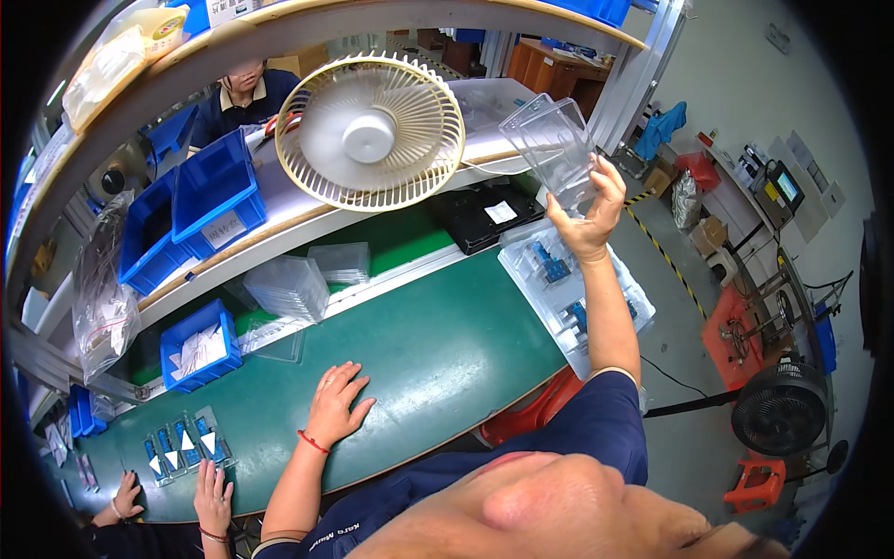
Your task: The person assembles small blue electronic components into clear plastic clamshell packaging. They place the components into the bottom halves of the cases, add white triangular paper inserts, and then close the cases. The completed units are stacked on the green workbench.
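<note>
My right hand (589,212) is raised at the right end of the bench. Its fingers and thumb pinch the lower edge of a clear plastic tray (549,140), held tilted in front of the shelf; whether it is one tray or two nested cannot be told. Below that arm lies a white blister tray (533,291) holding several blue parts (553,268). My left hand (337,405), with a red string at the wrist, rests on the green bench top (438,340), fingers spread, holding nothing. Left of it, clear packs with blue parts and white slips (186,445) lie on the bench.
Stacked clear trays (287,287) and a blue bin of papers (199,347) stand under the shelf. A caged fan (370,130) and blue bins (219,191) are above. A co-worker's hands (213,501) rest at lower left; another person (244,101) sits beyond the shelf.
</note>
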Tool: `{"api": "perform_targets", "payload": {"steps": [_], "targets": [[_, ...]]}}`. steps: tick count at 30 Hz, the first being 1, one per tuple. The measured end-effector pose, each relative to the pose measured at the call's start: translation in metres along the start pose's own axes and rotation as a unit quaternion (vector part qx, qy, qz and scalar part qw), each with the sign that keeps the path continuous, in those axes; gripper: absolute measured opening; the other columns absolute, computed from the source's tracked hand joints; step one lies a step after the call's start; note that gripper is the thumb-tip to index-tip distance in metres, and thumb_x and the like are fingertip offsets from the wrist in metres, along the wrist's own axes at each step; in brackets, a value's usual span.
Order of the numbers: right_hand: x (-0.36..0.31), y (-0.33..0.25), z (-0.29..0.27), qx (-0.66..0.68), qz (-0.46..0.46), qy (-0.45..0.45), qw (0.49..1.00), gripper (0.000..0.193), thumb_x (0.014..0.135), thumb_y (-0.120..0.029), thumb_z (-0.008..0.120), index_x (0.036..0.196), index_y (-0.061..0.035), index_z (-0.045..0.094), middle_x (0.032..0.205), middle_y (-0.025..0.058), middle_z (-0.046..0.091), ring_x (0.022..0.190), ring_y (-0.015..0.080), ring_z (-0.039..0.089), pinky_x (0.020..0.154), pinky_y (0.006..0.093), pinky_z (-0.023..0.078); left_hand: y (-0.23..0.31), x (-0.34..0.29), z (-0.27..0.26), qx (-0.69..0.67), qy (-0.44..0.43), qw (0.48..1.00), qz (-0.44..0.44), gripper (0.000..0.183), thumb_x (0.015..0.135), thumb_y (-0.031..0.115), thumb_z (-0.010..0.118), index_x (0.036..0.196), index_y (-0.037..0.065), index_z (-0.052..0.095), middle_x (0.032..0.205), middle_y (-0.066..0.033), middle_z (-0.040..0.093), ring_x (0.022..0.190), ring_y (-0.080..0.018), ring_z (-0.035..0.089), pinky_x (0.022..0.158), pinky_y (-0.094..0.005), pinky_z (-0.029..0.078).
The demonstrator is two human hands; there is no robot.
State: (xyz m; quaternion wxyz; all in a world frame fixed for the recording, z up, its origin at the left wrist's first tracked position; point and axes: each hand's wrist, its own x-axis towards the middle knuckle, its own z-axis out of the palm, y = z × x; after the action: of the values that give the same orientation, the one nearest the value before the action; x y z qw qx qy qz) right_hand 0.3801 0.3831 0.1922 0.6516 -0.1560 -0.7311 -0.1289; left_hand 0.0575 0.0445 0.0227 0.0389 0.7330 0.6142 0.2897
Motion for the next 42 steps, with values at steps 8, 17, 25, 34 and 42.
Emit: {"api": "perform_targets", "payload": {"steps": [8,17,25,34,42], "targets": [[0.012,0.019,0.022,-0.082,-0.007,0.025,0.996,0.066,0.058,-0.013,0.085,0.114,-0.0028,0.051,0.122,0.0205,0.054,0.112,0.0361,0.055,0.097,0.0409,0.046,0.001,0.001,0.0,-0.003,0.0,1.0,-0.003,0.034,0.078,0.026,0.074,0.105,0.007,0.067,0.12,-0.0133,0.06,0.12,-0.0308,0.053,0.105,-0.0464,0.038],[0.041,0.104,0.119,-0.134,0.101,-0.027,0.985,0.068,0.062,-0.025,0.082,0.12,0.0019,0.058,0.123,0.0235,0.052,0.115,0.0384,0.05,0.1,0.0443,0.04,0.0,0.004,-0.001,-0.011,0.007,1.0,0.009,0.034,0.077,0.026,0.075,0.104,0.006,0.067,0.119,-0.0135,0.061,0.118,-0.0321,0.054,0.103,-0.0458,0.039],[0.032,0.11,0.177,-0.232,0.182,-0.235,0.926,0.063,0.071,-0.043,0.075,0.122,-0.009,0.062,0.126,0.026,0.053,0.117,0.04,0.05,0.099,0.0487,0.039,-0.003,0.003,-0.002,-0.022,0.007,1.0,0.013,0.034,0.078,0.026,0.075,0.104,0.006,0.067,0.12,-0.0136,0.061,0.117,-0.0316,0.055,0.102,-0.0452,0.04],[-0.007,0.067,0.055,-0.191,0.169,-0.268,0.929,0.045,0.082,-0.043,0.066,0.11,-0.0066,0.066,0.112,0.0139,0.063,0.11,0.033,0.055,0.095,0.0461,0.036,-0.005,0.0,0.001,-0.016,0.001,1.0,0.009,0.035,0.079,0.027,0.073,0.107,0.006,0.066,0.122,-0.0131,0.06,0.121,-0.0311,0.052,0.105,-0.0462,0.038],[-0.102,-0.018,-0.091,-0.209,0.39,-0.489,0.752,0.053,0.069,-0.04,0.079,0.108,-0.0058,0.068,0.112,0.0159,0.064,0.113,0.0332,0.056,0.098,0.045,0.04,-0.006,-0.001,0.002,-0.028,-0.003,1.0,0.0,0.036,0.08,0.026,0.072,0.109,0.006,0.066,0.124,-0.0135,0.059,0.122,-0.0316,0.051,0.106,-0.0472,0.037]]}}
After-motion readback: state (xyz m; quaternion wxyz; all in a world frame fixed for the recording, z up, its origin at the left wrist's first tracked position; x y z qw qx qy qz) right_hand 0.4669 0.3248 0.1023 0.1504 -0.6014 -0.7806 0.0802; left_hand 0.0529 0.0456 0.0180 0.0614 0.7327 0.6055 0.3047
